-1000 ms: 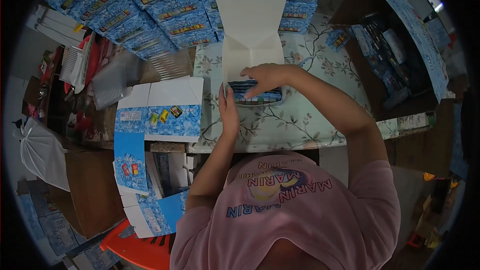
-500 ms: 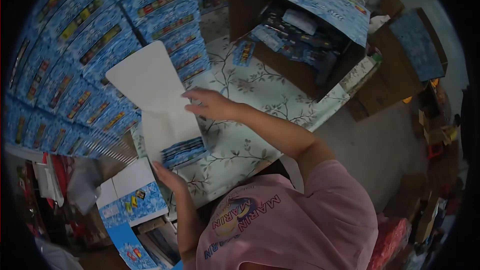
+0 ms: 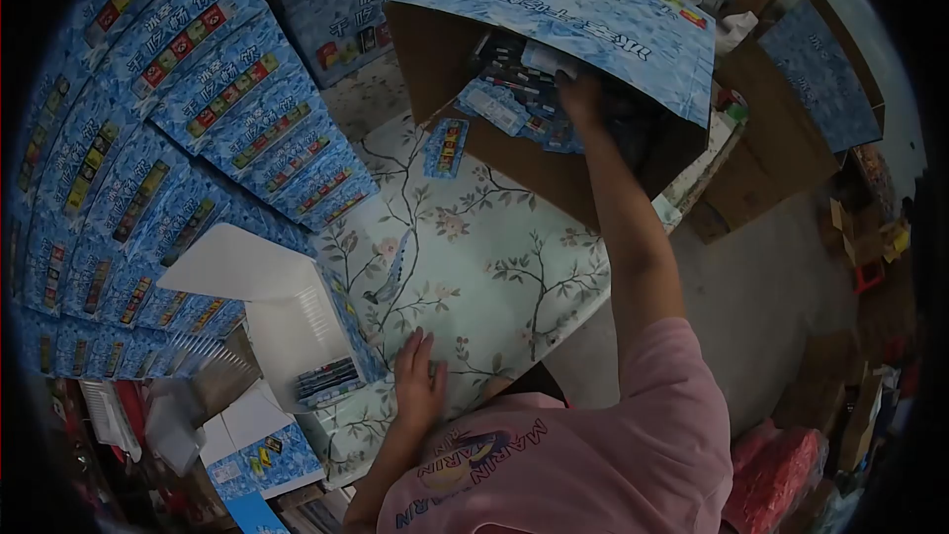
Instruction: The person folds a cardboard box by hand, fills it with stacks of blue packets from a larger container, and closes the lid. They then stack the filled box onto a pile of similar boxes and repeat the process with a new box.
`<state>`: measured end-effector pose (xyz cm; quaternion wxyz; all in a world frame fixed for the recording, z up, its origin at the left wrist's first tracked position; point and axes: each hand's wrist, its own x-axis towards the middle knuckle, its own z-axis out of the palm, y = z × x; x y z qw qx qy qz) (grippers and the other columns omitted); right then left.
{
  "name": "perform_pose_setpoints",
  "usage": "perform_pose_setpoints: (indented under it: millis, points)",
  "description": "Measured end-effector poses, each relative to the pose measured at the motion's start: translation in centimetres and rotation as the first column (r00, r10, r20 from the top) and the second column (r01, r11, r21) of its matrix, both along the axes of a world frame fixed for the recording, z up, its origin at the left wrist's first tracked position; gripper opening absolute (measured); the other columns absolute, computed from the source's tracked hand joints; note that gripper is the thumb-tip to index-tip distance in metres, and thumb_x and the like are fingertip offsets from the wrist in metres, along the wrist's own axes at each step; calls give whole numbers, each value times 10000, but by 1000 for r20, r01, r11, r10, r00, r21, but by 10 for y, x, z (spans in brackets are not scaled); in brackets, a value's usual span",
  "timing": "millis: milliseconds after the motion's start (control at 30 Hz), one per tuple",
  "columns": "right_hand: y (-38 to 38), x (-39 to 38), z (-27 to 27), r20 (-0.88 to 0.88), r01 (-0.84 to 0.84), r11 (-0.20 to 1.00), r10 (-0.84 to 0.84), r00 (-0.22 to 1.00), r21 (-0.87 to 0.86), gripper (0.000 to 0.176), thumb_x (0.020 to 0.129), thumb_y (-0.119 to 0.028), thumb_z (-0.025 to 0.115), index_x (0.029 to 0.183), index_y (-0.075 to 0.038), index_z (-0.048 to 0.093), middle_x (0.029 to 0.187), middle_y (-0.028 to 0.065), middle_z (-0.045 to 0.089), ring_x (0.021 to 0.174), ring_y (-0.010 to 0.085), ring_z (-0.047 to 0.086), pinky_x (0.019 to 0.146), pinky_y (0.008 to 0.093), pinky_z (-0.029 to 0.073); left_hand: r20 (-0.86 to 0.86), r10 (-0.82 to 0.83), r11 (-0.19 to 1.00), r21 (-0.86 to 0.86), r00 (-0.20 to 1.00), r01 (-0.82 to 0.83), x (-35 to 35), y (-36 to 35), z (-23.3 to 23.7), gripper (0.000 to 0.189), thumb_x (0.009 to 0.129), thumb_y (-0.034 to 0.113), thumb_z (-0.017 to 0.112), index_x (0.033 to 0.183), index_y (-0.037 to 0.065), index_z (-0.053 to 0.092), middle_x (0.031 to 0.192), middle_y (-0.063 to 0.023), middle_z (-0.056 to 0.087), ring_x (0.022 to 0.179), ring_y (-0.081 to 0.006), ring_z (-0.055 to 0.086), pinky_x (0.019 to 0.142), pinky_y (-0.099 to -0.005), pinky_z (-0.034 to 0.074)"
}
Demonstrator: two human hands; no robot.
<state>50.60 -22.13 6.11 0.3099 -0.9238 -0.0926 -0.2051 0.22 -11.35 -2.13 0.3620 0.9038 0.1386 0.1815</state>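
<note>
My right hand (image 3: 579, 99) reaches into a large blue printed carton (image 3: 563, 2) lying on its side, mouth toward me. It is at a pale packet (image 3: 546, 59) among many dark and blue flat packets; its fingers are partly hidden in shadow. My left hand (image 3: 420, 384) lies palm down on the flowered tablecloth (image 3: 415, 311), fingers stretched out and holding nothing. Left of it stands a small box with a white inside (image 3: 297, 326), its lid flap raised. A row of flat packets (image 3: 328, 382) stands in its near end.
Stacks of blue printed boxes (image 3: 213, 89) rise along the left. One loose packet strip (image 3: 447, 148) lies before the carton. An opened blue-and-white box (image 3: 259, 455) sits below the table's left corner. Brown cartons (image 3: 766, 163) stand at right, beside a red plastic bag (image 3: 776, 475).
My right hand has left the small white-lined box and gone into the large carton. My left hand has moved off that box's edge onto the tablecloth. The view has shifted.
</note>
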Motion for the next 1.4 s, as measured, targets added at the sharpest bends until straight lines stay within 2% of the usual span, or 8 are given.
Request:
perform_pose_setpoints:
  millis: [133, 367, 433, 600, 833, 900, 1133, 1400]
  points:
    - [-2, 45, 8, 146, -103, 971, 136, 980, -214, 444, 789, -312, 573, 1167, -80, 560, 1177, 204, 541, 1098, 357, 496, 937, 424, 394, -120, 49, 941, 339, 992, -5, 11, -3, -18, 454, 761, 166, 608, 1190, 54, 513, 1301, -167, 439, 1232, -334, 376, 1012, -502, 260]
    - [21, 22, 9, 296, -12, 945, 115, 948, -327, 306, 805, -207, 565, 1075, -68, 597, 1091, 182, 587, 980, 368, 558, 830, 438, 450, -150, 36, 970, 243, 988, 2, 11, -1, -14, 449, 763, 182, 602, 1187, 60, 518, 1305, -152, 441, 1229, -338, 380, 1006, -513, 261]
    - [26, -49, 34, -3, -174, 863, 196, 981, -474, 255, 808, -200, 571, 1006, -46, 618, 1026, 178, 610, 919, 361, 582, 776, 427, 469, -165, 38, 966, 259, 985, 6, 12, 0, -12, 450, 759, 180, 606, 1185, 59, 520, 1305, -152, 442, 1230, -337, 380, 1007, -509, 260]
    - [32, -72, -22, -105, -674, 736, 667, 738, -66, 347, 809, -278, 615, 1069, -50, 590, 1036, 202, 600, 980, 352, 574, 805, 424, 466, -198, 37, 967, 255, 979, 15, 11, 0, -12, 453, 756, 176, 611, 1185, 61, 521, 1309, -147, 440, 1234, -331, 378, 1009, -506, 259]
    - [84, 9, -82, -18, -272, 962, 272, 962, -17, 295, 805, -245, 638, 995, -20, 617, 981, 182, 621, 936, 314, 605, 801, 370, 465, -188, 44, 977, 212, 981, -4, 12, 0, -10, 454, 772, 187, 607, 1200, 71, 511, 1310, -141, 441, 1245, -319, 371, 1016, -502, 259]
    - [79, -3, -66, -341, -449, 882, 470, 814, 145, 271, 813, -230, 636, 988, -24, 621, 956, 146, 631, 900, 273, 607, 762, 336, 465, -194, 57, 977, 213, 979, -14, 12, 2, -9, 457, 774, 189, 607, 1204, 72, 507, 1311, -140, 439, 1245, -317, 372, 1015, -502, 261]
    - [89, -59, -47, -431, -691, 565, 816, 386, 451, 326, 816, -264, 643, 1035, -24, 609, 969, 111, 632, 950, 201, 581, 749, 300, 466, -220, 29, 975, 222, 975, 21, 12, 3, -10, 464, 780, 186, 602, 1216, 72, 493, 1327, -139, 418, 1253, -316, 360, 1020, -499, 254]
    - [156, -87, -85, -273, -591, 690, 525, 806, -418, 640, 758, -418, 658, 1250, -56, 464, 1263, 183, 445, 1131, 327, 458, 952, 415, 365, -208, 35, 995, 100, 978, -15, 5, 4, -11, 532, 765, 190, 624, 1248, 51, 450, 1360, -177, 357, 1268, -356, 317, 1020, -511, 245]
